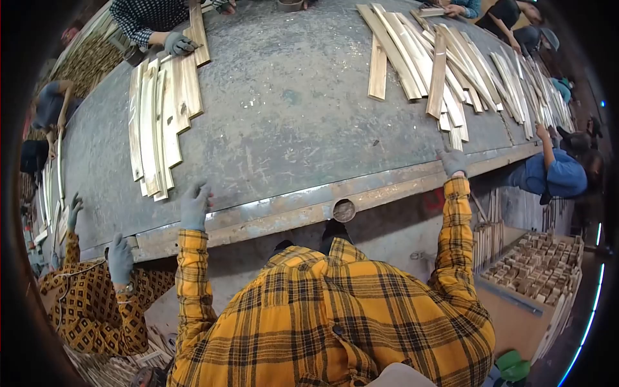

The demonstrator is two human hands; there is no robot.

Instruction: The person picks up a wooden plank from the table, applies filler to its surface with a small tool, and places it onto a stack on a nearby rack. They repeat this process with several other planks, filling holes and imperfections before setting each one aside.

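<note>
My left hand [195,205], in a grey glove, hovers over the near edge of the dark table [277,135]. Its fingers are loosely bent and apart, with nothing visible in them. Further right, my right hand [453,162], gloved too, is at the near end of a pale wooden strip [456,138], its fingers closed about that end. This strip sticks out from a fanned pile of wooden strips [435,74] on the right part of the table. A second group of wooden strips [155,122] lies side by side, beyond my left hand.
A round metal cup [343,210] sits at the table's metal-edged front rim [277,216]. Across the table, a co-worker's gloved hand [179,44] rests on strips. Another person's gloved hand [120,259] is close at my left. Stacked wood blocks [535,264] stand lower right.
</note>
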